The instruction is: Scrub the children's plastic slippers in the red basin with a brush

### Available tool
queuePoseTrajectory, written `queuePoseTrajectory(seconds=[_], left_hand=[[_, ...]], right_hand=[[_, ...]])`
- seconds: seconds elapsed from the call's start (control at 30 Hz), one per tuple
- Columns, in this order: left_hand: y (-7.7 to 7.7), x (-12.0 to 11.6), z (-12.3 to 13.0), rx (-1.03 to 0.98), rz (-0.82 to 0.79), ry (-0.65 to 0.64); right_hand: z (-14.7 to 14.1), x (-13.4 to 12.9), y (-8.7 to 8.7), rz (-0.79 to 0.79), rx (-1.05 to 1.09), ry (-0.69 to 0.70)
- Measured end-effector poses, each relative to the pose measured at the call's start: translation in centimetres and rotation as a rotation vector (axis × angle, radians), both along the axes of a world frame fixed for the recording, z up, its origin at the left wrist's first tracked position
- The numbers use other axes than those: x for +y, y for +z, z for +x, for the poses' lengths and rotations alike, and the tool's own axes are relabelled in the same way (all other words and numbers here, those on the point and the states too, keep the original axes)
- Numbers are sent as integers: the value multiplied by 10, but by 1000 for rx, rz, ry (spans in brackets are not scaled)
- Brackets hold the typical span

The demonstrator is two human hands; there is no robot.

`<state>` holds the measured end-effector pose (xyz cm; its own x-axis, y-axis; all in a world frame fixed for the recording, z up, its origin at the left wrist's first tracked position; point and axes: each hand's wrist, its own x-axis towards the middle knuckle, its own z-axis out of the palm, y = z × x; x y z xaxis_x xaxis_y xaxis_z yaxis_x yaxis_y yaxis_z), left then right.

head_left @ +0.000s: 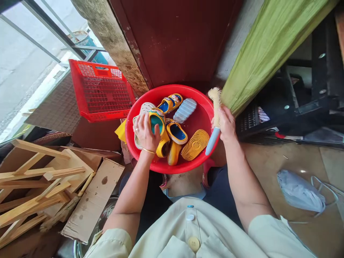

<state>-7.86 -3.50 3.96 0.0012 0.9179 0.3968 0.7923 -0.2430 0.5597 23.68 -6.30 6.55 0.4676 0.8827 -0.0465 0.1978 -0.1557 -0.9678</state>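
Observation:
My left hand [147,133] is closed on the side of a yellow clog [158,114] with a teal inside, its thumb by the opening. Part of that clog is hidden behind the hand. In my right hand [227,123] is a scrub brush [214,118] with pale bristles and a light blue handle, held at the basin's right rim. The red basin [172,168] holds several shoes. Among them are a yellow clog with a blue inside [176,132], another yellow clog [170,103], a white clog [147,106], a blue sole [185,110] and an upturned yellow sole [195,145].
A red plastic crate [103,91] stands left of the basin. Wooden stools [45,175] and cardboard [91,200] lie at lower left. A dark red door [177,43] is behind, a green cloth [266,50] at right. A plastic-wrapped bundle [299,191] lies on the floor.

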Motion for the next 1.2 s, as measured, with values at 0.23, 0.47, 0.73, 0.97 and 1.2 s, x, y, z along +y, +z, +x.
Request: queuePoseTrajectory(seconds=[0.23, 0.47, 0.73, 0.97, 1.2], left_hand=[[-54, -67, 110, 72, -499, -685], [-91, -58, 128, 80, -782, -489], [-72, -43, 121, -854, -845, -374], [-32, -17, 89, -1030, -601, -233], [-11, -24, 74, -1060, -615, -298]], right_hand=[[-17, -3, -11, 13, 157, 124], [-26, 0, -31, 65, 135, 233], [-10, -3, -38, 29, -201, 198], [-41, -25, -26, 28, -642, 489], [-36, -9, -21, -26, -811, 231]])
